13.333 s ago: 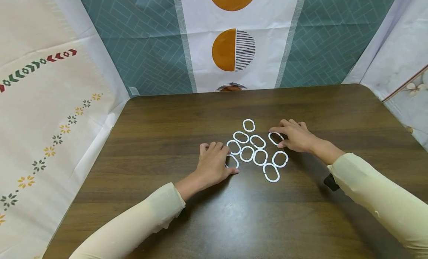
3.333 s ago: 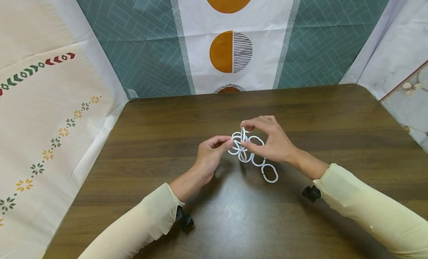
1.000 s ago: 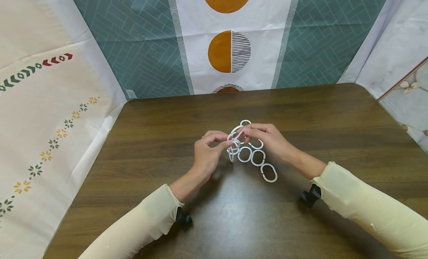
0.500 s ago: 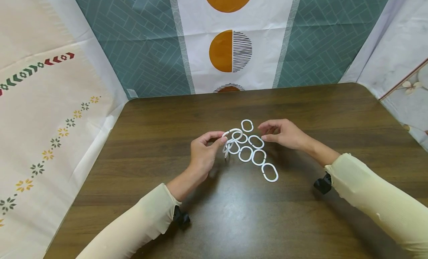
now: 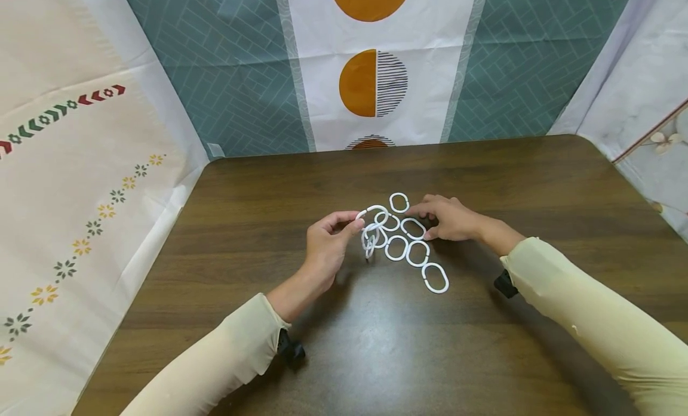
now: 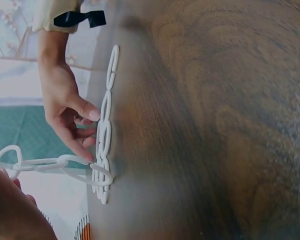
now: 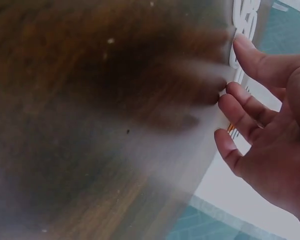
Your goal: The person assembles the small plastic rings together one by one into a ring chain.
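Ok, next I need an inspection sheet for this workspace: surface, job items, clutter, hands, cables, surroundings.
Surface: brown wood-grain table, some glare toward the person.
Job items: seven loose rings, white, lying flat in a cluster; a short chain of linked white rings, held up at one end.
Clutter: nothing seen.
Left hand: pinches the chain's upper ring.
Right hand: thumb and fingers spread about one of the loose rings; contact unclear.
Cables: nothing seen.
Surroundings: teal-and-white cloth behind, cream cloth at left, pale backdrop at right.

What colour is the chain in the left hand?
The chain is white, clearest in the left wrist view.
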{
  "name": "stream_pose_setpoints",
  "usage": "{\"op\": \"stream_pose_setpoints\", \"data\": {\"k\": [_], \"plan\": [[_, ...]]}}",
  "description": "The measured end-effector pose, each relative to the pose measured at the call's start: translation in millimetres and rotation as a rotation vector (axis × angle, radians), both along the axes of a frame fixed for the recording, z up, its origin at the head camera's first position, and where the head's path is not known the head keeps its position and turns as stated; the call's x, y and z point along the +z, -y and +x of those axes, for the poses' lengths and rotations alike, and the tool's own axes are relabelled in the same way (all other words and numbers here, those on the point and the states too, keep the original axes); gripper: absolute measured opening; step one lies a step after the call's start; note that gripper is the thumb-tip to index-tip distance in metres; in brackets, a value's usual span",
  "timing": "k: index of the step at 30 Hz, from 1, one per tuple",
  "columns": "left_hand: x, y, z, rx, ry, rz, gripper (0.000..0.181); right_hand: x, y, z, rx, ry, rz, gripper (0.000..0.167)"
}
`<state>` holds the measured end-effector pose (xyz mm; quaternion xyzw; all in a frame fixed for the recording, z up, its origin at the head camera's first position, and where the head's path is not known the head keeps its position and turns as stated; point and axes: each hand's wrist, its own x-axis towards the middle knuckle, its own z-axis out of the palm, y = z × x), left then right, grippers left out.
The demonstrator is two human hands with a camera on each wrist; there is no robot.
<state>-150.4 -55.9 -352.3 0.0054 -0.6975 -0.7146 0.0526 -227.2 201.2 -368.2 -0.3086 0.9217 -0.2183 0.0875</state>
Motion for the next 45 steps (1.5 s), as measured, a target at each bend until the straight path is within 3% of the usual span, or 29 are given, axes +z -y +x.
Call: {"op": "stream_pose_setpoints", "data": {"k": [6,16,22,30,45], "plan": [[-1.4,0.7,0.2,0.003,0.029,-0.007,0.020,-2.3,4,1.1,0.034,-0.081,0.097,0.058],[-3.4,0.5,-0.7,0.007,0.036,0.001,0.017,-8.7,3,3.2,0.019,-0.106,0.041,0.051],[-3.5,-0.5,-0.4,0.004,0.049,-0.001,0.017,-11.2,3,5.1,0.033,-0.156,0.057,0.051],[-2.7,-0.4,0.0,0.019,0.056,-0.003,0.017,-6.6,3,4.8,0.044,-0.215,0.042,0.052],[-4.5,-0.1,-1.1,-0.006,0.072,-0.020,0.020,17.5,2,1.0,0.037,-0.177,-0.238,0.042]]}}
